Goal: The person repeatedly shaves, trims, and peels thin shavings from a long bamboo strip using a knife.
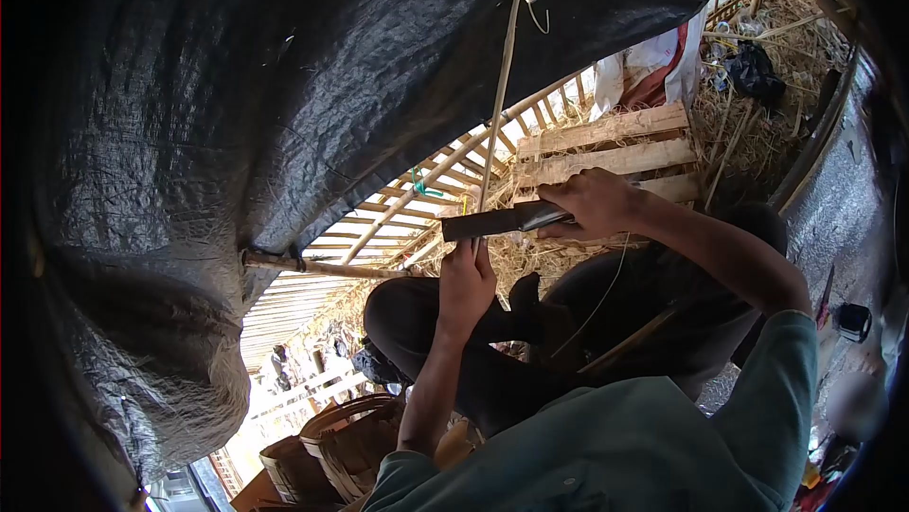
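My right hand (597, 206) is wrapped round the handle of a broad dark knife (481, 224), whose square-ended blade points left. Below the blade, my left hand (466, 285) is closed round the lower end of a long thin bamboo strip (505, 71). The strip rises past the blade, up in front of the black sheet, and a thin sliver curls off near its top. Where blade and strip cross, I cannot tell how deep the edge sits. A thin loose strand (606, 299) hangs over my dark-clothed legs.
A black plastic sheet (350, 67) hangs at the left and above. Beyond my knees are a bamboo slat fence (388, 209), a wooden slat panel (611, 144) and straw. Woven baskets (355, 446) stand at the lower left. A black bag (755, 73) lies at the upper right.
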The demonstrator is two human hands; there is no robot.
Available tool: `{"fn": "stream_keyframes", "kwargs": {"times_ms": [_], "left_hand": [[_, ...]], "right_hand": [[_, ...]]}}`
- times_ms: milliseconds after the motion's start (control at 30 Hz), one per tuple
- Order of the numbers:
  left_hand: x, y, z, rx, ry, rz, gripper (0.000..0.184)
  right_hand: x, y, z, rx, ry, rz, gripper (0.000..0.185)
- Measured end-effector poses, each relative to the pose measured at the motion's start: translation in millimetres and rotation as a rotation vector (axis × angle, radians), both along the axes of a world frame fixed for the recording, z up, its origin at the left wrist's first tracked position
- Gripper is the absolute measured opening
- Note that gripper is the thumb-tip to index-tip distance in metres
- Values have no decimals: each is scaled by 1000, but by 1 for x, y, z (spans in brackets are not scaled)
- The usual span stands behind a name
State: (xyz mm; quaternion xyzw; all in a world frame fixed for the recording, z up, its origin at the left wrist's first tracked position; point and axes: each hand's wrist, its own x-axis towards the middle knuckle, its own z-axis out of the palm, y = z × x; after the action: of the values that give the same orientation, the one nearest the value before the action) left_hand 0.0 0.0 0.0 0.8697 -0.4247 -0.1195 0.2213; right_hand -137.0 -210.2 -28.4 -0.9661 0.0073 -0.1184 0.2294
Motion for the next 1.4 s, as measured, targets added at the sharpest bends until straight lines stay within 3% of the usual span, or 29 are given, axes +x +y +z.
{"fn": "stream_keyframes", "kwargs": {"times_ms": [67, 167, 300, 400, 500, 633, 900, 1233, 1400], "left_hand": [[-1, 1, 0, -181, -83, -57, 17], [-8, -4, -10, -260, 80, -52, 18], [-1, -3, -7, -196, 135, -32, 16], [8, 1, -17, -215, 439, 28, 15], [8, 3, -7, -350, 1131, 152, 13], [4, 1, -3, -377, 1514, 241, 26], [2, -1, -9, -330, 1341, 227, 28], [-6, -4, -12, -212, 1512, 275, 26], [-9, 11, -22, -76, 1413, 307, 45]], "right_hand": [[3, 0, -3, -88, -73, 59, 53], [-7, -9, -9, -199, -93, 0, 50], [1, -22, -14, -195, -123, -104, 49], [-2, -16, -9, -64, -52, -55, 51], [-3, -4, -14, 38, -42, -16, 50], [-2, 12, -11, 202, 41, -6, 42], [-5, 27, -17, 389, -16, -93, 40], [16, 53, -21, 893, 58, -249, 46], [23, 47, -25, 1107, 101, -315, 55]]}}
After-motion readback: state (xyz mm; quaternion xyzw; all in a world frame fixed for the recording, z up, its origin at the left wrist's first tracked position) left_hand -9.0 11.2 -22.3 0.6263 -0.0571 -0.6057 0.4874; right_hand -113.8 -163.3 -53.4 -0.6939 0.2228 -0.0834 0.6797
